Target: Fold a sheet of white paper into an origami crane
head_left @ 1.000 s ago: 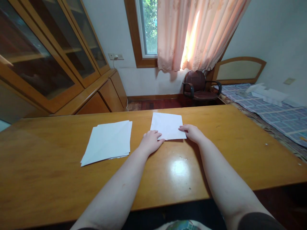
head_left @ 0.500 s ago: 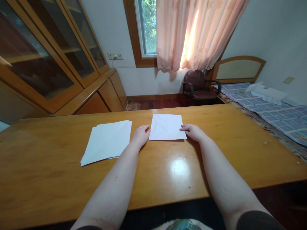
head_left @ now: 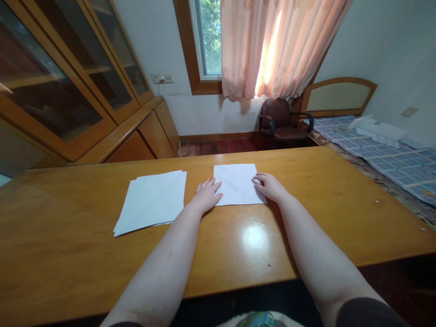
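A white sheet of paper (head_left: 236, 184) lies flat on the wooden table (head_left: 218, 254), with faint crease lines across it. My left hand (head_left: 207, 194) rests at its left edge, fingers spread, the thumb and a fingertip over the paper. At the opposite edge is my right hand (head_left: 270, 186), its fingers stretched out over the sheet's right side. Neither hand grips the paper. Left of my left hand lies a stack of white paper sheets (head_left: 153, 200), slightly fanned at the edges and close to my forearm.
Beyond the table's far edge stands a brown armchair (head_left: 279, 119) below pink curtains (head_left: 248, 50). A glass-fronted cabinet (head_left: 112, 113) is along the left. To the right is a bed (head_left: 384, 159) with a checked cover and white items on it.
My left hand has opened, its fingers now spread onto the paper's left edge. The sheet lies slightly nearer to me and flat. My right hand has shifted slightly left over the sheet.
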`<state>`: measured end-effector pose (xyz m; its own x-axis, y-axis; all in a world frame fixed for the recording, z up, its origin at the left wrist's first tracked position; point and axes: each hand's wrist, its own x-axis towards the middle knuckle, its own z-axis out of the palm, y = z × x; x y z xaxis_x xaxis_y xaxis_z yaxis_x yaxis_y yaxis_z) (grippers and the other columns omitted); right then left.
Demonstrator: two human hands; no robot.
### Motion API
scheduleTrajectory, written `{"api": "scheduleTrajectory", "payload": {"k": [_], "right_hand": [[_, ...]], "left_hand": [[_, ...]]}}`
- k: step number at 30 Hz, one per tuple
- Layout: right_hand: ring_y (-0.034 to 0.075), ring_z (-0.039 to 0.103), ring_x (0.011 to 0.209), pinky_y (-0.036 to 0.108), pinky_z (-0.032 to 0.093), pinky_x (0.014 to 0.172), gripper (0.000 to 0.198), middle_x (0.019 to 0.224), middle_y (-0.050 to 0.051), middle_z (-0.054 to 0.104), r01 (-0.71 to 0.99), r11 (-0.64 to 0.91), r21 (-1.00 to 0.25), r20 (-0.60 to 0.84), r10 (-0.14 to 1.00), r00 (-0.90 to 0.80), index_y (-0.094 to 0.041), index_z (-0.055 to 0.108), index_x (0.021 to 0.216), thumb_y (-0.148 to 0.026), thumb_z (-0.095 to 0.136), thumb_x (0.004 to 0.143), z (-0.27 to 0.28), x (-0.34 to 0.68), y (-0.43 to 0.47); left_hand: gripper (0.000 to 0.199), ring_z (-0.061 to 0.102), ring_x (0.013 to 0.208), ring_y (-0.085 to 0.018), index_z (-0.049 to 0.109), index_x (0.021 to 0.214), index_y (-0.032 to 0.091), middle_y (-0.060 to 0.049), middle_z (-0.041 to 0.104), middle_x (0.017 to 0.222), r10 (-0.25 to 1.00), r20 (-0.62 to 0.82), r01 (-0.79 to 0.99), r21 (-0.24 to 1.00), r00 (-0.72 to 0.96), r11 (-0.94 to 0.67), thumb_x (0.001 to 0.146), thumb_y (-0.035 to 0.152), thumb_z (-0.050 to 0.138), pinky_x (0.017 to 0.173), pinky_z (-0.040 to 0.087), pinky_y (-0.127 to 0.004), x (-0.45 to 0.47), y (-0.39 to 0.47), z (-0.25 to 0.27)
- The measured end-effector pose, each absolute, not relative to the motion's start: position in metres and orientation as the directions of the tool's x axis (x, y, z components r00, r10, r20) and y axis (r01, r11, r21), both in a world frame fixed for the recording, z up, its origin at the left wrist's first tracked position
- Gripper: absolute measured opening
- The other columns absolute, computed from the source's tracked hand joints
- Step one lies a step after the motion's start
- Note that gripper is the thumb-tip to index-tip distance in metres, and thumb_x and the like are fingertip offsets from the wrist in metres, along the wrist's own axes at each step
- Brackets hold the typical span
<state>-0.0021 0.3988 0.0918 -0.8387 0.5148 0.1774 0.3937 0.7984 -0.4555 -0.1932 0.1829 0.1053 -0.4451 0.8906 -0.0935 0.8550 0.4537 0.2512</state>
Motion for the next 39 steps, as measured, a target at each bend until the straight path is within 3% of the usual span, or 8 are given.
{"api": "scheduleTrajectory", "payload": {"k": [8, 17, 24, 28, 30, 32, 35, 39], "right_hand": [[0.025, 0.05, 0.12, 0.039, 0.036, 0.102, 0.043, 0.129, 0.013, 0.055, 0.445, 0.788, -0.425, 0.128, 0.539, -0.832, -0.017, 0.058, 0.121, -0.036, 0.056, 0.082, 0.091, -0.003, 0.396], [0.027, 0.046, 0.123, 0.039, 0.034, 0.103, 0.051, 0.133, 0.013, 0.051, 0.452, 0.805, -0.384, 0.142, 0.536, -0.832, -0.017, 0.056, 0.124, -0.039, 0.061, 0.078, 0.094, -0.006, 0.391], [0.022, 0.058, 0.096, 0.034, 0.042, 0.085, 0.023, 0.101, 0.006, 0.066, 0.472, 0.825, -0.31, 0.106, 0.523, -0.846, -0.024, 0.068, 0.094, -0.038, 0.065, 0.076, 0.104, -0.006, 0.383], [0.021, 0.057, 0.092, 0.032, 0.042, 0.082, 0.019, 0.096, 0.005, 0.065, 0.503, 0.805, -0.314, 0.098, 0.555, -0.826, -0.024, 0.069, 0.089, -0.037, 0.066, 0.075, 0.107, -0.006, 0.381], [0.022, 0.056, 0.097, 0.032, 0.041, 0.086, 0.019, 0.102, 0.006, 0.064, 0.484, 0.809, -0.333, 0.12, 0.546, -0.829, -0.024, 0.069, 0.09, -0.036, 0.066, 0.075, 0.104, -0.007, 0.381], [0.022, 0.055, 0.102, 0.032, 0.04, 0.09, 0.021, 0.108, 0.006, 0.063, 0.453, 0.819, -0.352, 0.143, 0.526, -0.839, -0.023, 0.068, 0.093, -0.035, 0.065, 0.076, 0.101, -0.008, 0.381], [0.021, 0.055, 0.101, 0.031, 0.04, 0.09, 0.023, 0.108, 0.007, 0.063, 0.442, 0.819, -0.366, 0.141, 0.518, -0.844, -0.021, 0.067, 0.096, -0.036, 0.062, 0.079, 0.099, -0.008, 0.382], [0.021, 0.056, 0.097, 0.03, 0.041, 0.087, 0.023, 0.104, 0.008, 0.064, 0.47, 0.8, -0.373, 0.122, 0.545, -0.829, -0.02, 0.067, 0.094, -0.037, 0.058, 0.081, 0.1, -0.008, 0.383]], "left_hand": [[0.055, 0.02, 0.139, -0.03, 0.049, 0.129, 0.026, -0.006, 0.034, 0.148, 0.918, -0.095, 0.861, 0.32, -0.386, 0.395, 0.082, 0.055, 0.047, 0.111, 0.011, -0.055, -0.189, 0.182, 0.109], [0.054, 0.026, 0.137, -0.031, 0.048, 0.13, 0.026, -0.01, 0.032, 0.149, 0.906, -0.079, 0.865, 0.272, -0.417, 0.422, 0.081, 0.046, 0.054, 0.11, 0.017, -0.053, -0.191, 0.184, 0.106], [0.05, 0.041, 0.128, -0.027, 0.047, 0.131, 0.021, -0.012, 0.046, 0.139, 0.828, 0.023, 0.808, 0.236, -0.56, 0.54, 0.084, 0.034, 0.053, 0.106, 0.028, -0.045, -0.198, 0.187, 0.101], [0.043, 0.044, 0.125, -0.023, 0.053, 0.127, 0.023, -0.007, 0.049, 0.137, 0.864, 0.107, 0.845, 0.3, -0.491, 0.443, 0.085, 0.032, 0.05, 0.106, 0.032, -0.037, -0.195, 0.185, 0.107], [0.053, 0.038, 0.131, -0.024, 0.047, 0.132, 0.026, -0.005, 0.041, 0.143, 0.925, 0.086, 0.883, 0.341, -0.371, 0.322, 0.082, 0.041, 0.054, 0.108, 0.029, -0.037, -0.188, 0.183, 0.111], [0.078, 0.025, 0.138, -0.026, 0.034, 0.141, 0.028, -0.006, 0.027, 0.152, 0.969, -0.01, 0.905, 0.355, -0.245, 0.233, 0.073, 0.053, 0.062, 0.112, 0.021, -0.04, -0.18, 0.182, 0.113], [0.106, 0.008, 0.142, -0.029, 0.015, 0.147, 0.027, -0.012, 0.009, 0.155, 0.971, -0.146, 0.919, 0.323, -0.188, 0.226, 0.062, 0.065, 0.066, 0.113, 0.008, -0.047, -0.174, 0.181, 0.11], [0.108, 0.005, 0.142, -0.029, 0.008, 0.148, 0.024, -0.014, 0.007, 0.155, 0.964, -0.155, 0.926, 0.281, -0.215, 0.251, 0.065, 0.069, 0.059, 0.113, 0.004, -0.049, -0.175, 0.182, 0.104]]}}
